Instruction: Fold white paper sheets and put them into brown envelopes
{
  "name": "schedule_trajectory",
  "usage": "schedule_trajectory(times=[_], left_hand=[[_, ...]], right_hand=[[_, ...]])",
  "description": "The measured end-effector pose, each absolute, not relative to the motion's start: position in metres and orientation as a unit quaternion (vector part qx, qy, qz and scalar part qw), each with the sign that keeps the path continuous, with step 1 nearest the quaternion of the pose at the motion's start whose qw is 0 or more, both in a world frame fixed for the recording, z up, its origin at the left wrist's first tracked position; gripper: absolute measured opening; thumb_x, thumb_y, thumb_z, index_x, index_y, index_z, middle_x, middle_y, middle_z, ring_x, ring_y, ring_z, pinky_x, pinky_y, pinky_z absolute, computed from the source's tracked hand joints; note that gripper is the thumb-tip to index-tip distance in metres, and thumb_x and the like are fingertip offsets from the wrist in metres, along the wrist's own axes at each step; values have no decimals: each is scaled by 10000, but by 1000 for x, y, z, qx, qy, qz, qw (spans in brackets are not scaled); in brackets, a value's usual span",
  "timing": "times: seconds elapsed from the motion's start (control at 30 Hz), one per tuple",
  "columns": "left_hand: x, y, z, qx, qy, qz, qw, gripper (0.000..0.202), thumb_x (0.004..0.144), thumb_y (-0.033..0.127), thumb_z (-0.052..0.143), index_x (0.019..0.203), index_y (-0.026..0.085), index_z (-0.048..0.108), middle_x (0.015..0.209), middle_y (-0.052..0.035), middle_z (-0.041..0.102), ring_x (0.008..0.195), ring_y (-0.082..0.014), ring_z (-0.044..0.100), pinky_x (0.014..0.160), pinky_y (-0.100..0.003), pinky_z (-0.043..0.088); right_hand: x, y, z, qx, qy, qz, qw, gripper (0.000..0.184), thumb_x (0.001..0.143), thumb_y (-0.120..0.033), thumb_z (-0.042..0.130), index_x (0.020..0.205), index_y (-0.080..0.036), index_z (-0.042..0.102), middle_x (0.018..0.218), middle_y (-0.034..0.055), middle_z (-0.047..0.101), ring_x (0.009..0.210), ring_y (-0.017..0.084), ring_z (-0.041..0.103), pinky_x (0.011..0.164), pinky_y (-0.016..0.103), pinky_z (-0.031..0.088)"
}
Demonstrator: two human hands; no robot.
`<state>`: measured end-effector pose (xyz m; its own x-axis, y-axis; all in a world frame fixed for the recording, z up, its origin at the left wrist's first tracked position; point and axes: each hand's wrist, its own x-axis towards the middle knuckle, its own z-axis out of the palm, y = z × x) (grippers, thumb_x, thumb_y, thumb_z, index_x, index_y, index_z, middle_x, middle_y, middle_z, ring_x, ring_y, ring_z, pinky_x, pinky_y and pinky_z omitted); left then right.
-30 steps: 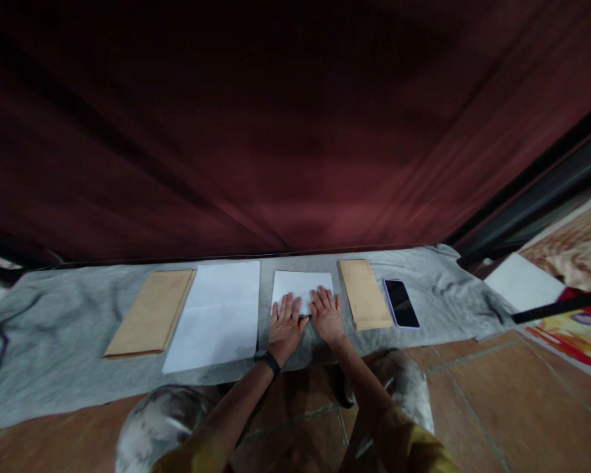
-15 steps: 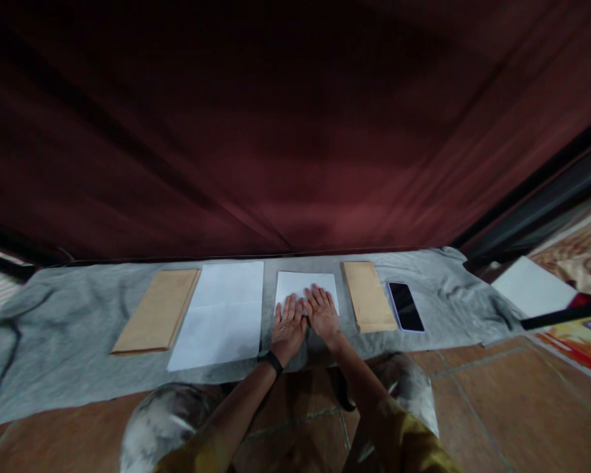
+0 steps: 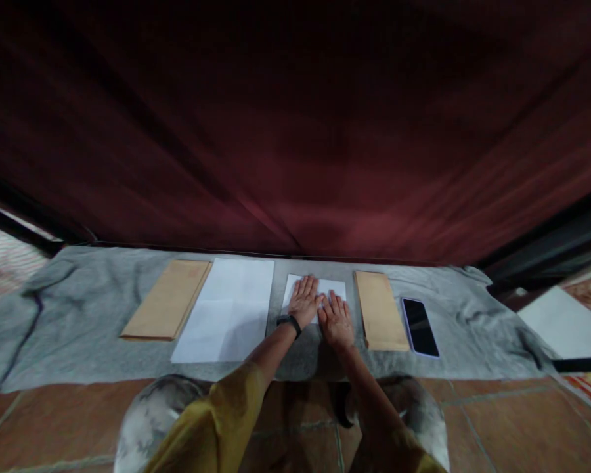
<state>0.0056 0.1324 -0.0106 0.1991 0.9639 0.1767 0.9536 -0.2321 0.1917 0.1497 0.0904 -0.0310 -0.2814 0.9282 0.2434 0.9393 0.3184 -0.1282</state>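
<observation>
Both my hands press flat on a small folded sheet of white paper (image 3: 333, 286) that lies on the grey cloth. My left hand (image 3: 304, 301), with a dark band at the wrist, covers its left and middle part, fingers stretched out. My right hand (image 3: 335, 320) lies lower, on the sheet's near right part, fingers spread. Left of them is a stack of larger white sheets (image 3: 231, 309) with a crease across it. A pile of brown envelopes (image 3: 165, 299) sits farther left, and another pile of brown envelopes (image 3: 380, 310) is just right of my right hand.
A phone (image 3: 420, 327) with a pale purple edge lies right of the envelopes. The grey cloth (image 3: 477, 328) covers the long low surface. Behind it hangs a dark red fabric (image 3: 295, 164). At the far right a white board (image 3: 566, 322) stands out past the cloth.
My left hand has slid up and forward over the folded paper, while my right hand has drawn back toward its near edge. The whole view has shifted slightly.
</observation>
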Motion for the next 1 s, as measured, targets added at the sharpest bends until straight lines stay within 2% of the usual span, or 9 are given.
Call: schedule_trajectory(times=[0.13, 0.27, 0.43, 0.73, 0.83, 1.0], left_hand=[[-7, 127, -19, 779, 614, 125, 21, 565, 1014, 327, 314, 1549, 145, 330, 1639, -105, 314, 1540, -226, 209, 1259, -471, 189], [-18, 115, -18, 772, 623, 125, 20, 591, 1008, 350, 342, 1555, 130, 312, 1640, -115, 303, 1545, -239, 192, 1260, -491, 172], [-33, 82, -18, 762, 632, 144, 0, 593, 1006, 375, 376, 1553, 151, 335, 1625, -111, 337, 1534, -237, 232, 1257, -460, 203], [-45, 36, -24, 760, 630, 159, -16, 562, 1005, 361, 371, 1519, 135, 401, 1596, -129, 387, 1508, -270, 302, 1230, -508, 258], [-46, 38, -26, 763, 624, 167, -22, 567, 996, 345, 377, 1517, 123, 403, 1593, -143, 388, 1502, -284, 313, 1220, -525, 270], [-47, 41, -30, 765, 619, 176, -30, 574, 978, 333, 395, 1504, 104, 425, 1591, -161, 385, 1494, -309, 327, 1209, -541, 277]], right_hand=[[151, 90, -34, -587, -797, -21, 140, 499, 1065, -377, 335, 1538, -240, 413, 1626, 103, 333, 1487, 284, 313, 1198, 484, 216], [150, 90, -33, -593, -793, -21, 136, 502, 1066, -374, 335, 1549, -250, 391, 1631, 93, 322, 1491, 280, 308, 1207, 485, 203], [149, 89, -30, -596, -792, -13, 135, 511, 1060, -354, 369, 1559, -245, 368, 1630, 97, 322, 1495, 278, 301, 1212, 482, 199], [137, 94, -14, -617, -776, 22, 125, 486, 1066, -360, 353, 1524, -216, 429, 1602, 109, 379, 1468, 293, 348, 1198, 531, 205], [116, 102, -12, -602, -785, 27, 145, 494, 1067, -355, 336, 1524, -192, 429, 1596, 113, 388, 1463, 279, 362, 1198, 492, 235], [94, 111, -24, -542, -824, 16, 167, 529, 1035, -389, 451, 1546, -272, 384, 1598, 76, 388, 1459, 272, 375, 1204, 499, 236]])
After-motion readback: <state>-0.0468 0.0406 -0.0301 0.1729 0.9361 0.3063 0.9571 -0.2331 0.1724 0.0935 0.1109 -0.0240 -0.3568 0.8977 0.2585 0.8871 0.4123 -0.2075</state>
